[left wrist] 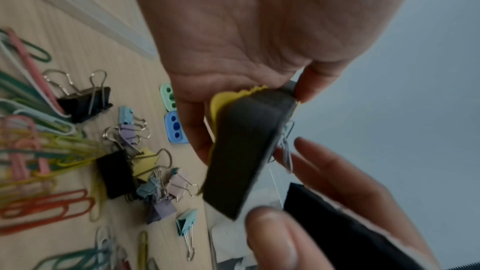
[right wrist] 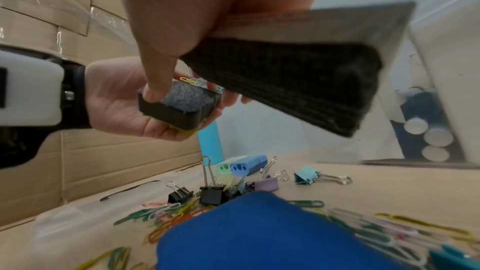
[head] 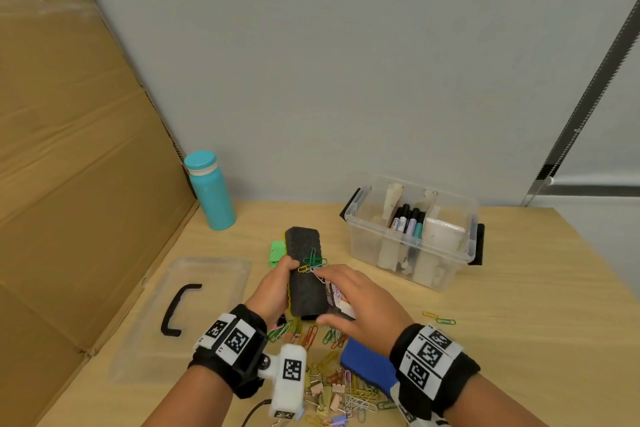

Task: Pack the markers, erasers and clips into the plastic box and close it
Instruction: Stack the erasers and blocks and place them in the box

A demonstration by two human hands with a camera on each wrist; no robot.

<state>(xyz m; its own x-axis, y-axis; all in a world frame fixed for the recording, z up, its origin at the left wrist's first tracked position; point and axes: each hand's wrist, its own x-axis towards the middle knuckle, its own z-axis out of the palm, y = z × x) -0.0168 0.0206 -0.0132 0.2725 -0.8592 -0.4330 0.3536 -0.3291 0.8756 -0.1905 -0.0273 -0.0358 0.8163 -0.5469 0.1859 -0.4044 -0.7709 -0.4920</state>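
My left hand grips a black felt eraser with a yellow back above the table, felt side up. A few coloured paper clips cling to its felt. My right hand holds a second eraser with a white label under its palm, and its fingertips reach the clinging clips. In the right wrist view its thumb touches the end of the yellow-backed eraser, with the second eraser held above. The clear plastic box stands open at the right with markers upright inside.
The box lid with a black handle lies flat at the left. A blue eraser and a pile of paper clips and binder clips lie below my hands. A teal bottle stands by the cardboard wall. A small green block lies behind.
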